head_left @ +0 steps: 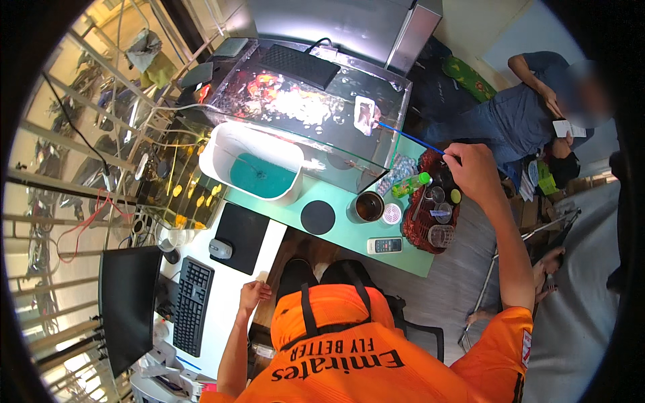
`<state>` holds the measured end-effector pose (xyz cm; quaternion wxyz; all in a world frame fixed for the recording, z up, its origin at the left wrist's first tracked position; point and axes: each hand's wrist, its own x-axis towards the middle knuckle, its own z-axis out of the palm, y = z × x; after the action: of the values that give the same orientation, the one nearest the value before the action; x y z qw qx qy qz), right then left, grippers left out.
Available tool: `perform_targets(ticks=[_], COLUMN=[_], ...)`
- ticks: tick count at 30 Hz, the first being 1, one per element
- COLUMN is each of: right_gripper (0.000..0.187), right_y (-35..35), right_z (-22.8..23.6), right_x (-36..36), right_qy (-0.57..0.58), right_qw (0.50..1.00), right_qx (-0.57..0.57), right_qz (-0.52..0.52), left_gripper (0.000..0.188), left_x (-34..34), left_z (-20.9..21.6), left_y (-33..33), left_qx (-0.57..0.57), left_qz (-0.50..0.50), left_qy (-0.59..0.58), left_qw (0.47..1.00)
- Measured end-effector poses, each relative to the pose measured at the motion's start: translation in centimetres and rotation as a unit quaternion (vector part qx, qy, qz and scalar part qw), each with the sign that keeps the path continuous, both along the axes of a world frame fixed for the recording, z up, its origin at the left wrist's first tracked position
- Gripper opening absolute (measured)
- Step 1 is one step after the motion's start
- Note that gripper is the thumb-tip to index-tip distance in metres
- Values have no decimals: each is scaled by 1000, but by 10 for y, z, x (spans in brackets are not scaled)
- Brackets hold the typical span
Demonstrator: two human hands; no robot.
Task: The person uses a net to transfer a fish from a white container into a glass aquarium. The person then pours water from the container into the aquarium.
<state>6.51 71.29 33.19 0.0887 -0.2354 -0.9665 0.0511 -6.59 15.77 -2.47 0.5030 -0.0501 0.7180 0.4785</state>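
Hands well apart. Right hand [470, 168] raised beyond the tank's right end, fingers closed on the blue handle [418, 140] of a small net; left hand [254, 295] curled at the edge of the white desk [272, 243], contents and contact cannot be told. Net [364, 115], white-rimmed, inside the outline of the glass tank [336, 160], near its right end wall; whether in or above the water, cannot tell. Handle crosses the right rim. Leftward of the net, water surface extends along the front glass; at the rear rim a black panel [299, 65] overhangs the water. White tub [218, 151], teal liquid inside, sits just beside the front glass, toward its left. Below the right front corner: metal cup [351, 212], green bottle [410, 185] and red basket [422, 232], close together, the basket at the right edge of the green table [289, 216]. Remote [385, 245] lies near the front edge.
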Motion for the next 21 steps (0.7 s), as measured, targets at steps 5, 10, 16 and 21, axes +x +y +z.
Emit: perform_targets(ticks=[5, 10, 16, 21], right_gripper=[15, 16, 16, 17], right_y=[8, 14, 12, -2], right_z=[-17, -24, -45, -47], right_x=[26, 48, 81, 93], right_qy=[50, 102, 179, 185], right_qw=[998, 992, 982, 981], right_qx=[2, 29, 25, -26], right_qz=[40, 63, 61, 49], left_gripper=[36, 35, 32, 53], left_x=[52, 41, -15, -72], left_z=[23, 63, 110, 152], left_y=[34, 79, 123, 168], left_qx=[29, 82, 154, 46], left_qz=[62, 137, 152, 153], left_qy=[60, 135, 250, 325], left_qw=[996, 978, 944, 932])
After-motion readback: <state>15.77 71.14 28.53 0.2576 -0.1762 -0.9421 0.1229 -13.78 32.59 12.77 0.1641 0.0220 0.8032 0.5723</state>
